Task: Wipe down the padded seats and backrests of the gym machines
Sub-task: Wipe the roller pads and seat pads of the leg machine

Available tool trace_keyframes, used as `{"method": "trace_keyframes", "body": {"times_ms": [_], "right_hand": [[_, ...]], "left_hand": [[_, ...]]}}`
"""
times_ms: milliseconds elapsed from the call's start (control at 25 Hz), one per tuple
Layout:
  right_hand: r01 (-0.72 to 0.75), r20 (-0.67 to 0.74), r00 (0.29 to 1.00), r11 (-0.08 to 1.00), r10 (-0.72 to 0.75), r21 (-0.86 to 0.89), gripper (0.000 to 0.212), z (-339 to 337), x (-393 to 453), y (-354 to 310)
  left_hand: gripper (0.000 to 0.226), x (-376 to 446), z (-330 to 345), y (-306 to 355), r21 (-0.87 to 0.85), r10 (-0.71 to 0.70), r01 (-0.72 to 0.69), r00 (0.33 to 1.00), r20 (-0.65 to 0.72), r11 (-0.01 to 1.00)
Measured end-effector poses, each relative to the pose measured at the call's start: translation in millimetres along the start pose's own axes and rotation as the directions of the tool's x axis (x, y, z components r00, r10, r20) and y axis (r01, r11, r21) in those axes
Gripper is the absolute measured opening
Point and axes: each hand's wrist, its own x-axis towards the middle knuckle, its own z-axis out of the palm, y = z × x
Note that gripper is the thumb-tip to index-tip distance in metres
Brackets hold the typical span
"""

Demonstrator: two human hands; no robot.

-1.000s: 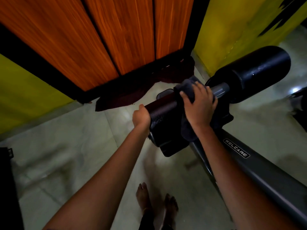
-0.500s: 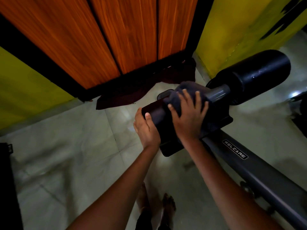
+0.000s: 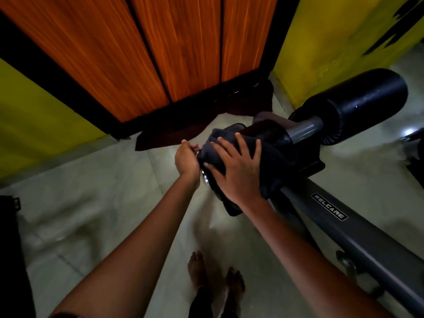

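Orange wood panels (image 3: 146,53) and yellow walls (image 3: 321,42) close in behind, pale floor tiles (image 3: 91,203) below, and we're right at the end of the gym machine. Right hand (image 3: 236,171) lies flat, fingers (image 3: 229,145) spread wide, pressing a dark cloth (image 3: 273,161) over the near roller pad (image 3: 270,131), which sits directly under those fingers. Left hand (image 3: 187,158) is up against the pad's outer end, just left of the right thumb, fingers curled at the cloth's edge. Whether it's pinching the cloth or bracing the pad, I can't tell. Beyond the right fingertips, past the grey axle (image 3: 307,129), the far roller pad (image 3: 358,104) sits uncovered and glossy; wiped or not, no way to say. By my read this pad is mid-wipe, and any seats and backrests are out of view, so plenty looks left. Grey frame bar (image 3: 344,230) runs off below the right wrist.
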Motion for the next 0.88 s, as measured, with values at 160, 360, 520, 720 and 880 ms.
{"method": "trace_keyframes", "body": {"times_ms": [160,360,520,720,880], "right_hand": [[-0.094,0.008,0.996,0.995,0.094,-0.022,0.050,-20.6,27.6,61.8],[-0.359,-0.033,0.932,0.933,0.360,0.042,0.052,-21.4,37.0,60.4],[0.006,-0.011,1.000,1.000,-0.006,-0.015,0.057,-20.5,4.2,55.4],[-0.391,-0.003,0.920,0.917,0.392,0.073,0.056,-27.0,43.5,67.5],[0.025,0.030,0.999,1.000,-0.025,0.001,0.056,-9.9,9.9,26.8]], "left_hand": [[0.058,4.0,19.7,-7.9,-0.012,-0.225,0.228,0.969,0.101,0.974],[0.040,-19.9,26.4,-14.2,0.436,0.091,-0.066,0.995,-0.036,0.898],[0.042,-42.3,15.4,-42.3,0.376,0.388,-0.372,0.921,0.034,0.849],[0.055,-47.4,13.8,-51.4,0.354,0.517,-0.499,0.855,0.052,0.791],[0.054,-51.0,5.2,-57.0,0.340,0.537,-0.552,0.831,0.146,0.762]]}}
